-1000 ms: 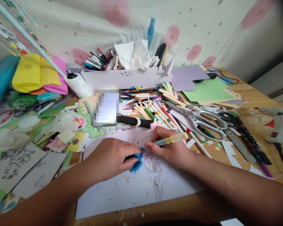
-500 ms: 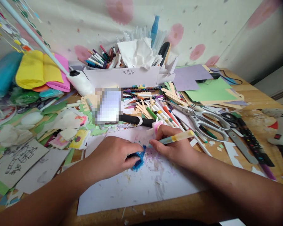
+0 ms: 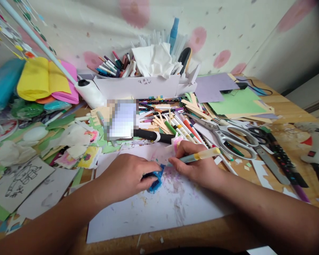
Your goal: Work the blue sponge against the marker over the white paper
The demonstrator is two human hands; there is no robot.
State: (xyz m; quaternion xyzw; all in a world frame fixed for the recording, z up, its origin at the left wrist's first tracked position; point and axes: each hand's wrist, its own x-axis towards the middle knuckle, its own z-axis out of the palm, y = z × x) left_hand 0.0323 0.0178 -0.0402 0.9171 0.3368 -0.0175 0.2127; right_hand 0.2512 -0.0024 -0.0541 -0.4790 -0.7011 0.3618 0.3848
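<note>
Zero drama over the last half second

So, nearest first: the white paper lies by the front edge of the wooden table, smeared grey and purple, and I can't spot any change on it. Against half a second ago, the left hand and right hand sit basically where they were. Against a second ago, the whole view has slid a little, and the gap between the right hand and the blue piece looks a touch wider. My read: a short pause or really fine work, not a new step.

Now the grip. The left hand has the blue piece pinched between thumb and fingers, over the paper; can't tell if it's resting on it. The right hand is closed round a yellow-and-blue pen, its yellow end leaning up and away. The tip gets lost by the thumb, so no idea if it's touching the blue piece, but they're near.

Just past that are felt pens and silver scissors, then a white box with tissue sticking up, then the spotted curtain.
</note>
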